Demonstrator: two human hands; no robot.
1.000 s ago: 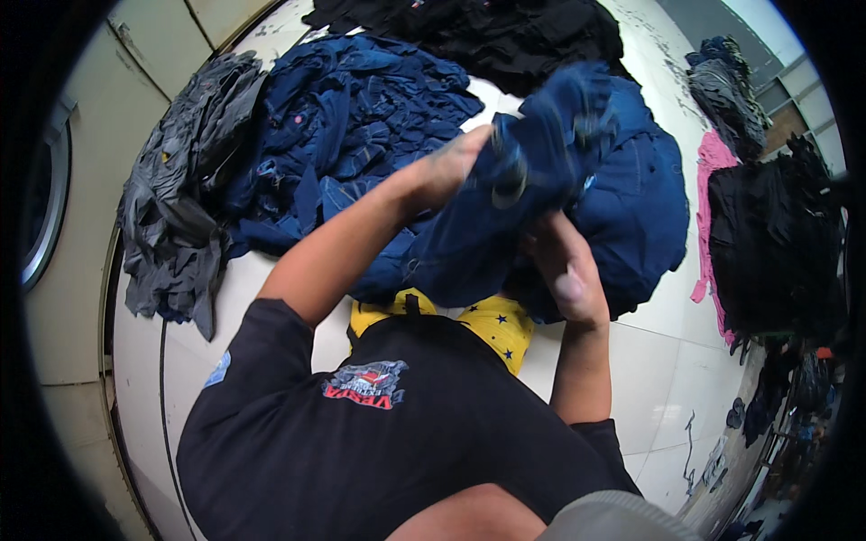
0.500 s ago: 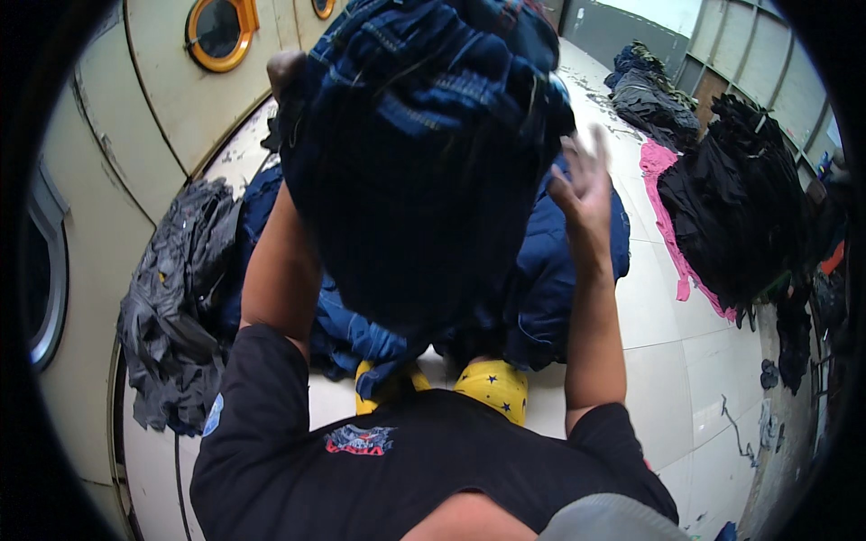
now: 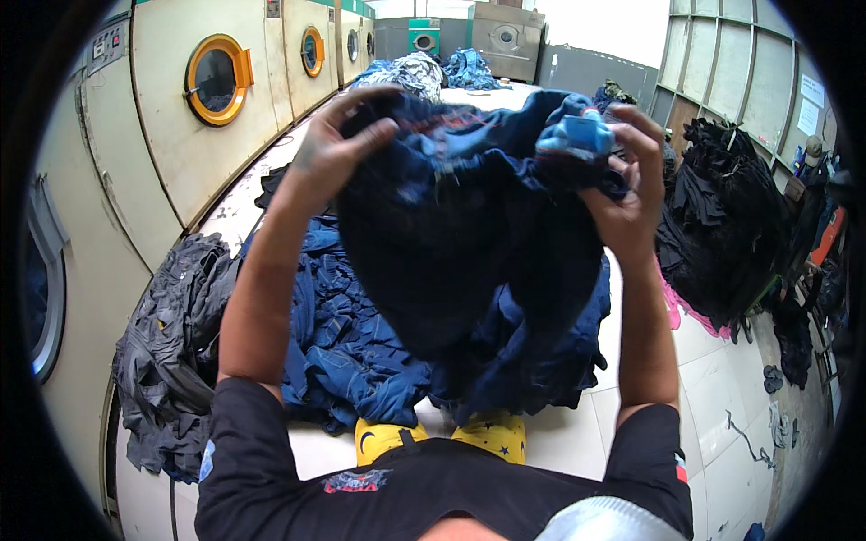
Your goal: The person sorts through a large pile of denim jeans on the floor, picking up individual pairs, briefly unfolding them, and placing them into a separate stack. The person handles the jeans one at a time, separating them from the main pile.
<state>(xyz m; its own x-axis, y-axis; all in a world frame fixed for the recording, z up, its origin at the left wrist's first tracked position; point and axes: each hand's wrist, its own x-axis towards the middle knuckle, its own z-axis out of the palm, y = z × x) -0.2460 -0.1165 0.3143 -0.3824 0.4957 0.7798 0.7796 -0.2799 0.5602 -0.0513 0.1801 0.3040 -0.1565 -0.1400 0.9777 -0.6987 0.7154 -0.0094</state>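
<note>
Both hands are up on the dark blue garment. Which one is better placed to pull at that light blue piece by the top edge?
Right hand: it grips the dark blue garment beside the light blue piece; left hand holds the far edge.

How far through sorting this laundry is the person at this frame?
Looks done: separate grey pile and black pile on the floor. In hand: left hand and right hand hold up a dark blue garment. Left: the blue heap below.

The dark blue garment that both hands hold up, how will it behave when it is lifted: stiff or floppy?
Probably floppy: the dark blue garment sags in folds between the left hand and the right hand. It seems rather thick, so likely somewhat heavy. It should not slip easily, since the fingers bunch the cloth.
</note>
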